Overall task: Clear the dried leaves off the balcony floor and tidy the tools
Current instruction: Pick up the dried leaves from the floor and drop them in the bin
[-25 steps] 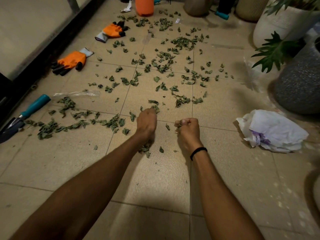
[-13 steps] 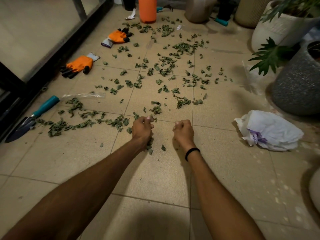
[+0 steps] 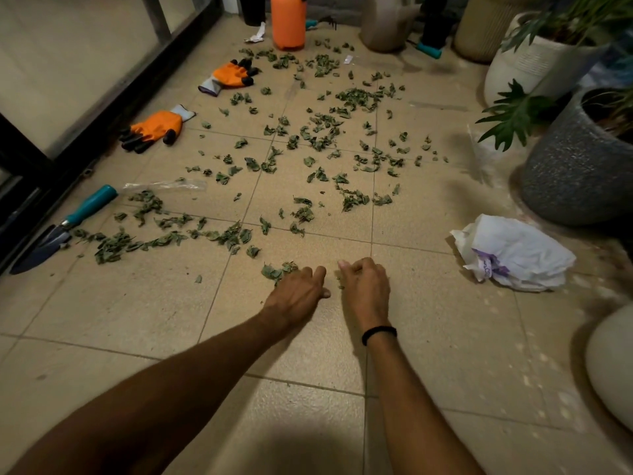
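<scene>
Dried green leaves lie scattered over the tan tiled floor, with a long drift at the left. My left hand lies low on the floor, its fingers spread over a small clump of leaves. Just to its right, my right hand has its fingers curled, with leaf bits showing under the palm. A teal-handled trowel lies at the far left. Two orange gloves lie beyond it.
A crumpled white bag lies to the right of my hands. Planters stand along the right: a grey pot and a white pot. An orange bottle and a teal-handled tool are at the back. A dark railing borders the left.
Both hands have drawn back toward me across the tile. The left hand went from a fist to a flatter spread over a leaf clump. The view has tilted up slightly.
</scene>
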`<action>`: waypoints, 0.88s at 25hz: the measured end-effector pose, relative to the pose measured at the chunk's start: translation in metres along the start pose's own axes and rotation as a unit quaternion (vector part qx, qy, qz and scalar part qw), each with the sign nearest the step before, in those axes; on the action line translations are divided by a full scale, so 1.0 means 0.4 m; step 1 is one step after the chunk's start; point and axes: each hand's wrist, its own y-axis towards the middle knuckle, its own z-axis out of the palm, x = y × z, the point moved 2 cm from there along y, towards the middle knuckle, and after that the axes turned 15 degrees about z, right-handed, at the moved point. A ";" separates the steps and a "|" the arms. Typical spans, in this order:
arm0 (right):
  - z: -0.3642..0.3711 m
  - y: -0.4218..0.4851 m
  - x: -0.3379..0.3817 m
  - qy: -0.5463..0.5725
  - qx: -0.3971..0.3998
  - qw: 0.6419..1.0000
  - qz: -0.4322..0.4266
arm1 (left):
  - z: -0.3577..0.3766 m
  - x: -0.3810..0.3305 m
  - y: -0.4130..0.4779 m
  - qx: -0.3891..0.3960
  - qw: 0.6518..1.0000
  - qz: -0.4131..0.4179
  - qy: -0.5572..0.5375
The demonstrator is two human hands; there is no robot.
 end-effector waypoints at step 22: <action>0.114 -0.118 0.123 -0.031 0.074 0.995 -0.064 | -0.033 0.181 -0.136 -0.303 0.853 -0.282 -0.318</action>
